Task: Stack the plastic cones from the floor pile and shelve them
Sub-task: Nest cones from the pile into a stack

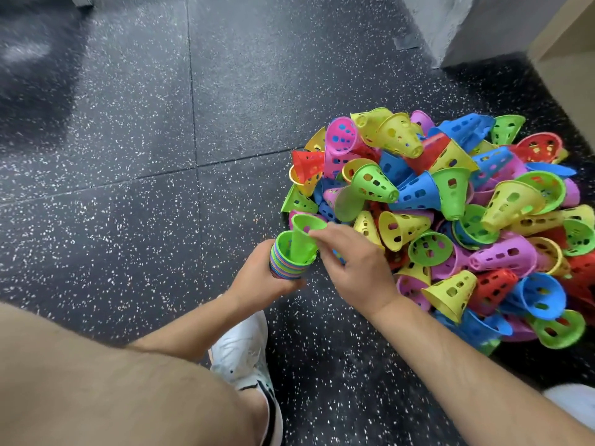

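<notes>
A large pile of perforated plastic cones [450,201] in green, yellow, blue, pink and red lies on the floor at the right. My left hand [260,278] grips a nested stack of cones [286,265], wide ends up, with multicoloured rims showing. My right hand [351,265] pinches the rim of a green cone [304,235]. That green cone's narrow end sits tilted inside the top of the stack.
The floor is dark speckled rubber [161,140] with tile seams. My bare knee and a white shoe [241,355] are at the bottom. A light wooden shelf unit [570,59] stands at the upper right, next to a grey wall corner [450,30].
</notes>
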